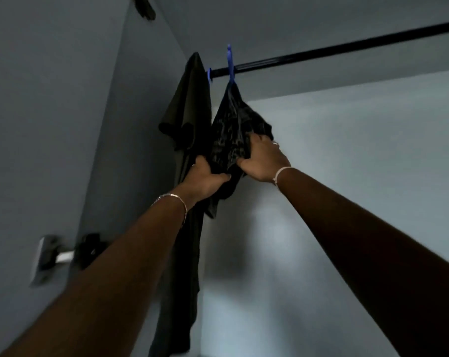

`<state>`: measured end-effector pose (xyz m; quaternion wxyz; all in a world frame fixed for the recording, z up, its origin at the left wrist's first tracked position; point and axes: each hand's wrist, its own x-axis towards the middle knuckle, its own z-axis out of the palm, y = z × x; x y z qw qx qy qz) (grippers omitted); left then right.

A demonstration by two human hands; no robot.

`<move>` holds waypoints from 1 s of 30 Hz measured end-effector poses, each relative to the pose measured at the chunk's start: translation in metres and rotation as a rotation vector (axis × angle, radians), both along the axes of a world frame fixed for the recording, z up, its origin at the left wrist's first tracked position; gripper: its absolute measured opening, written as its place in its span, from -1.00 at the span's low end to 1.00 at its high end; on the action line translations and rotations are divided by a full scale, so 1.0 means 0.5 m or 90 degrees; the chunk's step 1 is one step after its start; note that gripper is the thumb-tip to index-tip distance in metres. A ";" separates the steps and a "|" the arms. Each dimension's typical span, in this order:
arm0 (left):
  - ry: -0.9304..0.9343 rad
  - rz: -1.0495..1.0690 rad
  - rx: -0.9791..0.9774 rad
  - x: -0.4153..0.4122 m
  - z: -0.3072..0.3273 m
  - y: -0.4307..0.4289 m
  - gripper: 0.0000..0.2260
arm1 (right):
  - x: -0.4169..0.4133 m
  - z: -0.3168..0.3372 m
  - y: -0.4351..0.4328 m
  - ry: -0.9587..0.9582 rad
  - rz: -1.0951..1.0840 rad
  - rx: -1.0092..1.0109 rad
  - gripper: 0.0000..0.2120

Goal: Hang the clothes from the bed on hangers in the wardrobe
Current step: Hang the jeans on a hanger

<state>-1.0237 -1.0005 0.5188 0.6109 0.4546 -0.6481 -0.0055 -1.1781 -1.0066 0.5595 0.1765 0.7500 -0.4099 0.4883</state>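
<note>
Rail: we see a black rail [347, 45] running from the upper right down to the far left corner of the wardrobe
Blue hanger: a blue hanger [230, 63] crosses the rail near its left end, and its hook tip stands above the bar; we cannot tell whether it rests on the rail
Garment: the black patterned garment [231, 130] hangs bunched below that hanger, just under the rail, between our two raised hands
Left hand: our left hand [205, 177] grasps the garment's lower left edge, with the thumb pinching the cloth from below
Right hand: our right hand [262, 161] clutches the garment's right side, its fingers [253, 140] curled into the fabric
Olive shirt: a dark olive shirt [189, 106] hangs just left of the garment, touching it; a second blue hook [209, 74] shows at the rail beside it
Wrists: a thin bracelet [178, 202] on the left, a pale band [280, 173] on the right
Hinge: a blurred metal hinge [63, 256] on the near left wall
</note>
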 end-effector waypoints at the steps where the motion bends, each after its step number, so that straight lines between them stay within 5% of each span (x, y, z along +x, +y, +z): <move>1: -0.013 0.015 0.002 -0.005 0.002 0.010 -0.30 | -0.002 -0.004 0.003 0.013 -0.006 -0.019 -0.34; 10: -0.055 0.159 0.100 -0.025 -0.190 0.296 -0.37 | -0.003 -0.243 0.192 0.100 0.092 0.086 -0.40; 20: 0.035 0.309 0.257 0.137 -0.440 0.674 -0.33 | 0.221 -0.483 0.457 0.043 0.441 0.360 -0.41; 30: 0.177 0.504 0.343 0.312 -0.769 1.323 -0.41 | 0.465 -0.824 0.981 0.051 0.664 0.509 -0.50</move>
